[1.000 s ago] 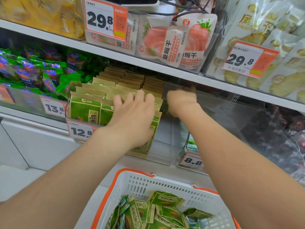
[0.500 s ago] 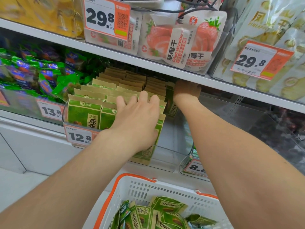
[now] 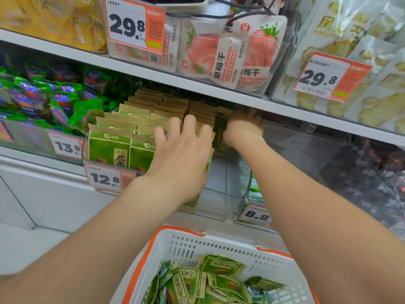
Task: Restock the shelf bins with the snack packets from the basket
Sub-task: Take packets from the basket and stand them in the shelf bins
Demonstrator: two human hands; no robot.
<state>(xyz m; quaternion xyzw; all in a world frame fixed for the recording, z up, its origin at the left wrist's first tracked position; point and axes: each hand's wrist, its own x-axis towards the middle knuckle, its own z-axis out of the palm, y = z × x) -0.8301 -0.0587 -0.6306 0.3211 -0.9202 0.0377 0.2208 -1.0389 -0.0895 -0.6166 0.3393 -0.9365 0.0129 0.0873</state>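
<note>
Nearest, low in view, the white basket (image 3: 219, 244) with its orange rim sits just below the shelf, and loose green snack packets (image 3: 221, 265) lie jumbled in its bottom — stock not yet shelved, kept close so each reach is short. Above it both bare forearms stretch into the clear shelf bin (image 3: 232, 185). The left hand (image 3: 182, 154) lies flat with its fingers spread and straight against the front of the standing packets (image 3: 109, 145), gripping nothing; it looks meant to brace the rows upright and tight so they do not topple forward. The right hand (image 3: 243, 128) reaches deeper, to the rightmost row at the back under the upper shelf (image 3: 153, 73); its fingers are blurred and hidden, so whether it grasps a packet cannot be told. The right part of the bin shows bare floor, likely where the refill belongs. A 12.8 price tag (image 3: 105, 178) clips to the bin's front. To the left sit green-and-purple bags (image 3: 54, 99). Farther up, dried strawberry pouches (image 3: 219, 60) and pineapple bags (image 3: 350, 29) fill the shelf above — a shop aisle with white metal shelving.
</note>
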